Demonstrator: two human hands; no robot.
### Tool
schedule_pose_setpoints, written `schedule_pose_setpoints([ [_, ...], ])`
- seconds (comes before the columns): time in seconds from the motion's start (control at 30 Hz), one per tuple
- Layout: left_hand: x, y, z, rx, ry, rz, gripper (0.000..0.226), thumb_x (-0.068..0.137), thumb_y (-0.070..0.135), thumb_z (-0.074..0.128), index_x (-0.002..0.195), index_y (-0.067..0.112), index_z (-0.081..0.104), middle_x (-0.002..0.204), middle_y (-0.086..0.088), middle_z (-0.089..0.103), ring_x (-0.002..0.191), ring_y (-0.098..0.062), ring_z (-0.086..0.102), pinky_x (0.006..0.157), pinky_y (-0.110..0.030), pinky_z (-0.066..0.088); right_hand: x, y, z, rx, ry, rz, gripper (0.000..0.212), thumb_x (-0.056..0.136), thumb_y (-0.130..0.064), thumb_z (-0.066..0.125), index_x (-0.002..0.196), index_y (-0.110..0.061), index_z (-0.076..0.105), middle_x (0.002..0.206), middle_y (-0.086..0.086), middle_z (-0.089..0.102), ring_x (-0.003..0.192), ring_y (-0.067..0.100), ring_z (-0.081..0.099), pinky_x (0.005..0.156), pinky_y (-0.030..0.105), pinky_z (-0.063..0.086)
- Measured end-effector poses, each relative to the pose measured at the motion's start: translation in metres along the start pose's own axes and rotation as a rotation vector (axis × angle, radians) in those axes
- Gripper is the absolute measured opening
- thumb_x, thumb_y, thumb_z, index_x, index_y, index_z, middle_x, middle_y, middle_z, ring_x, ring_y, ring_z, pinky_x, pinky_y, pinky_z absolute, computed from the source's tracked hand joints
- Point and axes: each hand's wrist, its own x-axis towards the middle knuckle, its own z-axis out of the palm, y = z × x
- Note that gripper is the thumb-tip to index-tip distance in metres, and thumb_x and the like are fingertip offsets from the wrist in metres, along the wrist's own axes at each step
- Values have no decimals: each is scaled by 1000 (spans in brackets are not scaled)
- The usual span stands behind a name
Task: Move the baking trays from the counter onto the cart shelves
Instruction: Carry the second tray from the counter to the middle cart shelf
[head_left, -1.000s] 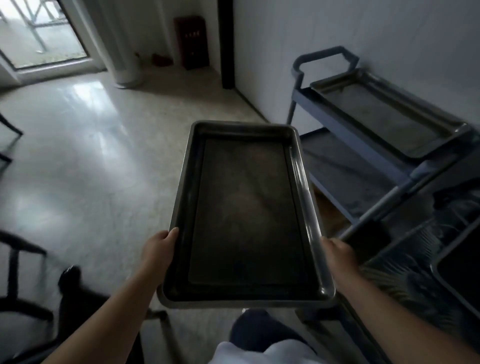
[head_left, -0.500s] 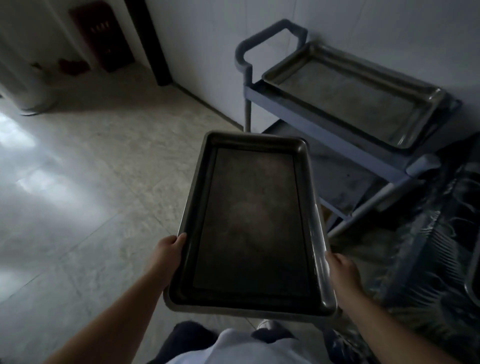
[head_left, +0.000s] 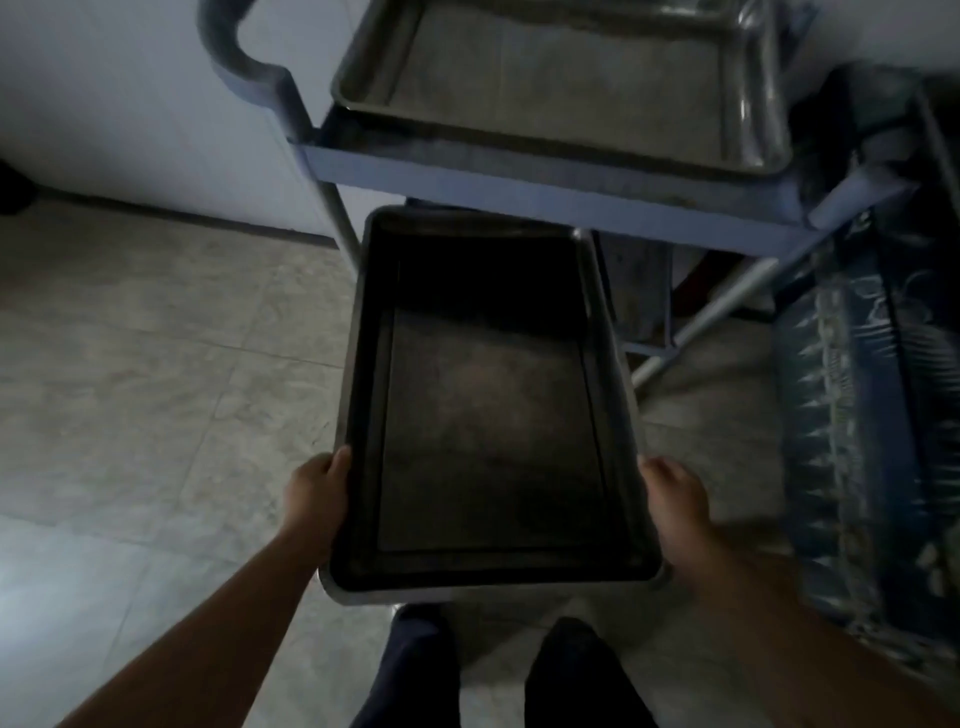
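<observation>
Tiled floor (head_left: 156, 364), white wall (head_left: 130, 104)

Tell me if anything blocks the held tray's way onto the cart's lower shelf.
Nothing visible does. The tray, held by the left hand and right hand, points at the gap under the top shelf, its far end already beneath it. The other tray sits on top.

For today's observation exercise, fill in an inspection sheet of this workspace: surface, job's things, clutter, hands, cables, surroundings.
Surface: cart top shelf, already holding a steel tray.
Job's things: dark baking tray held level, its far end at the cart's lower level.
Clutter: patterned blue fabric on the right.
Hands: left hand and right hand grip the tray's long sides.
Cables: nothing seen.
Surroundings: tiled floor, white wall.
</observation>
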Motion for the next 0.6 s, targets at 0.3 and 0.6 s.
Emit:
schedule_pose_setpoints([
  [0.3,149,13,57,52,-5,109,50,100,42,50,77,0,64,78,-27,65,65,-32,57,57,-37,40,96,1,78,127,51,-10,40,90,-37,55,72,-1,58,77,27,60,70,36,58,66,41,45],
  [0.6,223,12,115,75,27,189,48,100,43,47,70,11,65,68,-11,65,67,-29,60,57,-37,40,183,12,112,139,82,-41,36,90,-38,57,63,-15,57,66,8,58,67,24,57,62,33,42],
])
